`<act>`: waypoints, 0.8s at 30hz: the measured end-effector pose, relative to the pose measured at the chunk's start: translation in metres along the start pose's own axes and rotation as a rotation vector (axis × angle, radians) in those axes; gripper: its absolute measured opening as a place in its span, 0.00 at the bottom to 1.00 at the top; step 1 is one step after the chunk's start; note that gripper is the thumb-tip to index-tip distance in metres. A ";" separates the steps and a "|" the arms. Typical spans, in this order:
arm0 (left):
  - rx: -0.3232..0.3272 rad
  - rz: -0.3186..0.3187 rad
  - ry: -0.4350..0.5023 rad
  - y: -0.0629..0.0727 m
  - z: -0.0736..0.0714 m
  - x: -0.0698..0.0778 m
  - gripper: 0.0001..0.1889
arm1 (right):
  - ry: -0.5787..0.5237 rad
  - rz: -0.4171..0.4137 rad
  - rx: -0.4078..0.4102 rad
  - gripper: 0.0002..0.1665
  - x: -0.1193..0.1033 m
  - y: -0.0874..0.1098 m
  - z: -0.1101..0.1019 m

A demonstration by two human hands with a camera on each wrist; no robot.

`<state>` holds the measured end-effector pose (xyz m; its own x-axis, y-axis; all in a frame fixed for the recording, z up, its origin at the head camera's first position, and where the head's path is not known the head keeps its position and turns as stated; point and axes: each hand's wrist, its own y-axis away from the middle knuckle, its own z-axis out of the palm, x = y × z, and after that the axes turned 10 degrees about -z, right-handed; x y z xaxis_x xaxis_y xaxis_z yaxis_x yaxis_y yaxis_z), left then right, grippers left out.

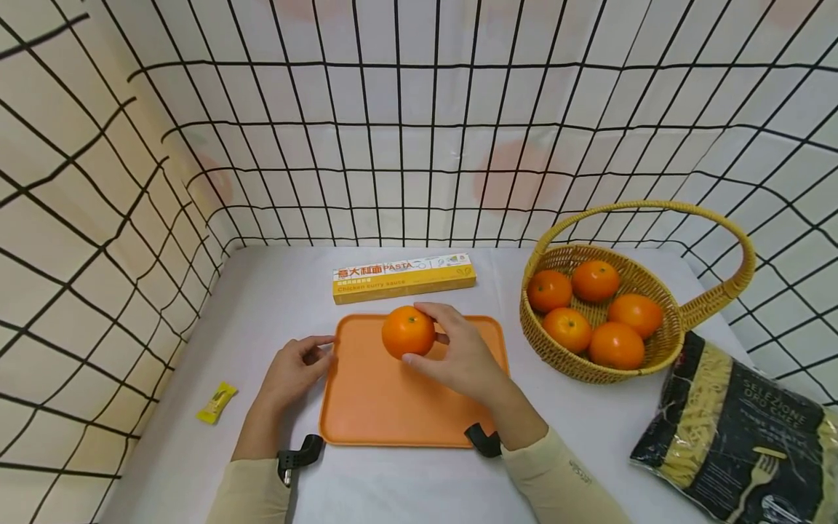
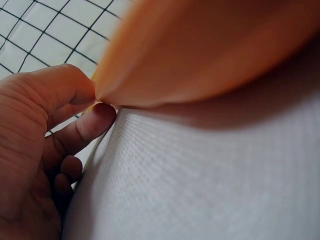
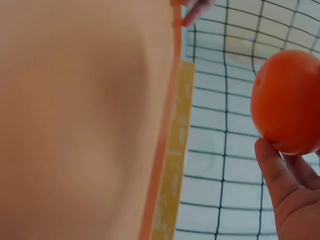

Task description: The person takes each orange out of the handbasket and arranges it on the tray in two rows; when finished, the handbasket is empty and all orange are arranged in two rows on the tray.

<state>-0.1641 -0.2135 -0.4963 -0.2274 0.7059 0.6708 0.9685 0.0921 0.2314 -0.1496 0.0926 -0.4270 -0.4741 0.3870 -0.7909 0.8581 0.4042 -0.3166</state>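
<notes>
Sleeves [image 1: 563, 477], pale, two. Right hand [image 1: 461, 356]: thumb and fingers pinching one orange [image 1: 402, 331] above tray [image 1: 393, 407]; right wrist view shows it lifted clear. Left hand [image 1: 297, 371]: finger and thumb pinching tray's rim, close-up in left wrist view. Head view only: basket [image 1: 553, 356], five oranges [image 1: 617, 346]; black bag [image 1: 733, 437]; yellow sachet [image 1: 217, 402].

Fruit [image 1: 402, 336] bright orange; tray [image 1: 386, 407] paler orange; box [image 1: 404, 285] yellow and white; wire grid [image 1: 397, 66] black
</notes>
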 end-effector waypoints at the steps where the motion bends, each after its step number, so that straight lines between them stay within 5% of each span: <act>1: -0.001 -0.001 0.001 0.000 0.000 0.000 0.19 | 0.005 0.000 -0.004 0.43 0.000 -0.002 0.004; 8: 0.002 -0.018 -0.005 0.000 0.001 0.001 0.20 | 0.030 -0.011 -0.042 0.44 0.002 -0.017 0.035; 24: -0.003 -0.018 -0.004 0.001 0.000 -0.001 0.20 | 0.050 0.157 -0.131 0.45 0.015 -0.051 0.073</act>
<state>-0.1633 -0.2137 -0.4967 -0.2444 0.7068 0.6638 0.9640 0.1029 0.2453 -0.1858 0.0175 -0.4613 -0.3481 0.4929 -0.7975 0.8908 0.4388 -0.1176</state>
